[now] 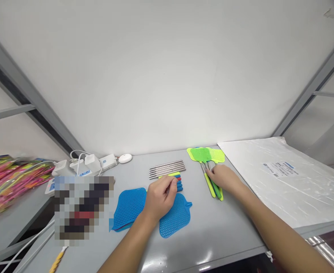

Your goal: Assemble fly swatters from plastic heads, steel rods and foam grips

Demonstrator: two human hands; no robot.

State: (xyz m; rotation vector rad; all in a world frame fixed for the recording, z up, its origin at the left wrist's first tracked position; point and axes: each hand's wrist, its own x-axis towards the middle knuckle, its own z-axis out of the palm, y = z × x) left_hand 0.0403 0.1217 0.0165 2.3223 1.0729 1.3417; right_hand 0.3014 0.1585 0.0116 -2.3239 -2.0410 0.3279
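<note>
1. The swatters lay at the fingertips of the right hand, well apart from the left hand, long axes running front to back.
2. The right fingers bent partly closed at the shafts; whether they gripped was unclear.
3. The left fingers were curled inward, any contents hidden.

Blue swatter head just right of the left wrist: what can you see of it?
The blue swatter head looks like thin plastic, pierced with small holes, with rounded corners and a short neck with no rod visible. It lies on the grey tabletop, neck pointing right. The left hand covers part of it in view; I cannot tell whether they touch.
</note>
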